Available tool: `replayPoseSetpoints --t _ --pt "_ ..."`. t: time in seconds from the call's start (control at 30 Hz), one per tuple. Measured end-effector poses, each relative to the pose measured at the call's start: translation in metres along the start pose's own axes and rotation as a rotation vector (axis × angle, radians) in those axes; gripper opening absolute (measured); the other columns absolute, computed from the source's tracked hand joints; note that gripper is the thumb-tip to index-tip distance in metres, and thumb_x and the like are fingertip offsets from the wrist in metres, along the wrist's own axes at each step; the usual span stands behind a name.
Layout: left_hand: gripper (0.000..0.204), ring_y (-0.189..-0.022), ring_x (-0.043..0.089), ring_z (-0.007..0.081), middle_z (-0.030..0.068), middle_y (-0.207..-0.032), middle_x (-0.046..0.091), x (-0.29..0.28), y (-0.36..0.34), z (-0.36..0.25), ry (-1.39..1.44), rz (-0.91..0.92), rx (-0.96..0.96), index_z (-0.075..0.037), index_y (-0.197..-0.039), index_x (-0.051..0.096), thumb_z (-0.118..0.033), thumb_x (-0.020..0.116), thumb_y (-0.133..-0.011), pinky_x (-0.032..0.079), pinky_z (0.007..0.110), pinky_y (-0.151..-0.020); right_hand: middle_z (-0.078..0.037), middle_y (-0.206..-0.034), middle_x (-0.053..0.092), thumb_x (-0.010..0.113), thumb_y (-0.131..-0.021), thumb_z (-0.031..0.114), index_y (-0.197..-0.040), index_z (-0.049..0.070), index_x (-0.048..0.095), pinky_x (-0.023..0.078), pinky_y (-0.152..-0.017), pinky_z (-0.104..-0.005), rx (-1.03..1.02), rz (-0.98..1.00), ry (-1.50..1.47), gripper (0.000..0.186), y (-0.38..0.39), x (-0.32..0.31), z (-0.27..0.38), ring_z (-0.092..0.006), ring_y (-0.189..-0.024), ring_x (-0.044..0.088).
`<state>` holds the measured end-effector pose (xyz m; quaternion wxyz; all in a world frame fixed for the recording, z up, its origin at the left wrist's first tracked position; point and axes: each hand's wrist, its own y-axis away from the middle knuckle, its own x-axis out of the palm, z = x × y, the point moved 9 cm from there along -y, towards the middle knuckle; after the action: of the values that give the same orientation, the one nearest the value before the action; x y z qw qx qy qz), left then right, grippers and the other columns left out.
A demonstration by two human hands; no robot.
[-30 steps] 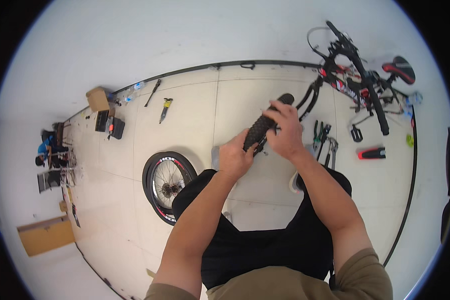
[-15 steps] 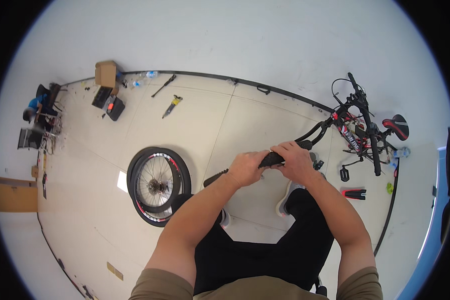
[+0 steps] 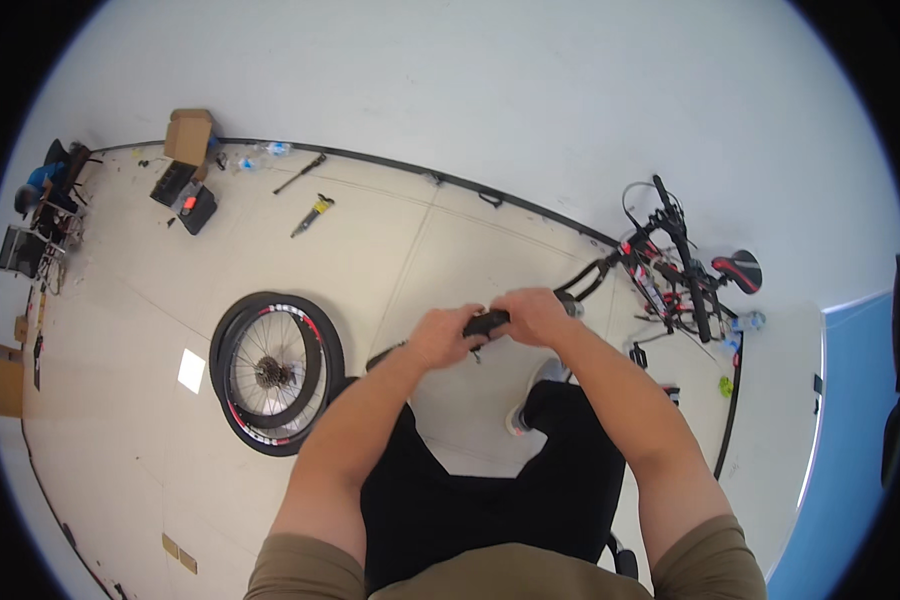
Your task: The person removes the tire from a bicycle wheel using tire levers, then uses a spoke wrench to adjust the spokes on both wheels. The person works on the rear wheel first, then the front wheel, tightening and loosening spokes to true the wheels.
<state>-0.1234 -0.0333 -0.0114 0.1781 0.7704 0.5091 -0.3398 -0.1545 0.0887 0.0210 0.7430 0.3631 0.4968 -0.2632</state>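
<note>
Both my hands grip a black bicycle tire (image 3: 487, 323) in front of my knees, a short stretch of it showing between them. My left hand (image 3: 447, 336) is closed round the tire on the left. Close beside it, my right hand (image 3: 533, 317) is closed round the same tire on the right, knuckles up. Most of the tire is hidden behind my hands and forearms. To the left, a bicycle wheel (image 3: 322, 350) with a cassette lies flat on the floor.
A bicycle frame (image 3: 650, 285) with handlebar and saddle (image 3: 739, 271) leans by the wall at right. A yellow-and-black tool (image 3: 313, 215) and a dark rod (image 3: 299, 174) lie farther off, near an open toolbox (image 3: 196, 210) and cardboard box (image 3: 189, 137). A person (image 3: 40, 190) sits far left.
The view has swung, so the wheel and bicycle appear farther left. My hands are still on the tire, closer together, and less tread shows between them.
</note>
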Motion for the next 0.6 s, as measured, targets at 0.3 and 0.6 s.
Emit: replayPoseSetpoints --t 0.3,0.6 --pt "0.067 -0.098 0.07 0.034 0.017 -0.109 0.073 -0.02 0.014 -0.003 -0.016 0.043 -0.197 -0.01 -0.132 0.063 -0.051 0.078 -0.081 0.053 0.045 -0.088 -0.012 -0.09 0.074 0.08 -0.08 0.039 -0.102 0.014 0.076 0.054 -0.082 -0.0455 0.089 -0.026 -0.112 0.034 0.013 -0.002 -0.01 -0.0342 -0.092 0.069" --pt "0.042 -0.087 0.066 0.0333 0.0115 -0.092 0.066 -0.018 0.02 -0.011 -0.318 -0.24 0.037 -0.009 -0.113 0.063 -0.044 0.07 -0.09 0.051 0.047 -0.079 -0.009 -0.097 0.074 0.077 -0.084 0.044 -0.111 0.016 0.074 0.053 -0.088 -0.0438 0.168 -0.017 -0.121 0.039 0.02 0.001 -0.025 -0.0315 -0.098 0.069"
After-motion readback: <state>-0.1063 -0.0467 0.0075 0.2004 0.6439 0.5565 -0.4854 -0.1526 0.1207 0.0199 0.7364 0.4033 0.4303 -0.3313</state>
